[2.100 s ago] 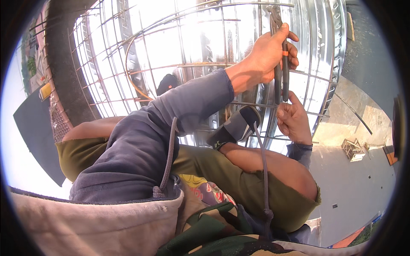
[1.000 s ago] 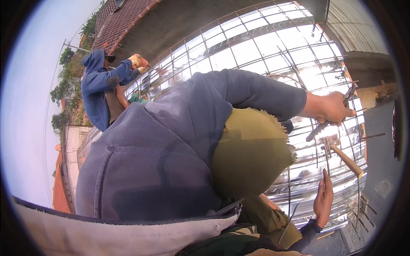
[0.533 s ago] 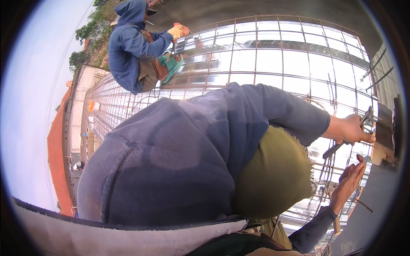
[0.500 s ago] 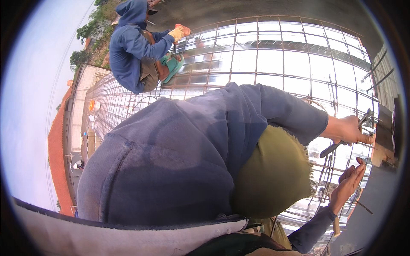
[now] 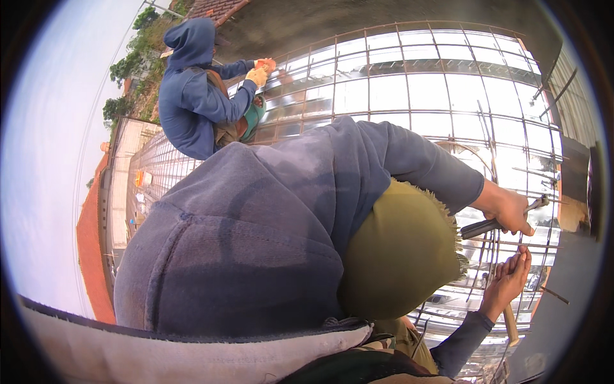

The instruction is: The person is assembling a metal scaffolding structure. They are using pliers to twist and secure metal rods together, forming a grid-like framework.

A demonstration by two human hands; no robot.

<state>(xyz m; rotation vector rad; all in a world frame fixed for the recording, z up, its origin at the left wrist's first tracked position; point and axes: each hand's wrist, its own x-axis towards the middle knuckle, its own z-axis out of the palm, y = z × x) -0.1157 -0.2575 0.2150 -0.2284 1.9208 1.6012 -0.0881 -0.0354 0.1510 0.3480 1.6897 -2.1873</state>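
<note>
A worker's left hand (image 5: 510,211) grips a pair of pliers (image 5: 480,228) above a mesh (image 5: 369,77) of steel bars laid over bright metal sheeting (image 5: 388,96), at the right of the scene. The long axis of the pliers runs aslant, the dark handles toward the left and near side, the head toward the right and far side, close to the mesh's right edge; whether the head touches a bar cannot be told. The left hand, wrapped about the handles with one finger jutting out, is the far one of the two. The right hand (image 5: 505,283) is raised just to the near side of it, fingertips up toward the pliers but apart from them, the fingers bunched together; whether they pinch anything is too small to tell. A wooden handle (image 5: 511,324) shows just to the near side of the right hand, and an olive-clad knee (image 5: 403,256) bulges to the left of both hands. Far left, a co-worker (image 5: 201,89) in a blue hood and gloves (image 5: 258,76) crouches at the mesh.
</note>
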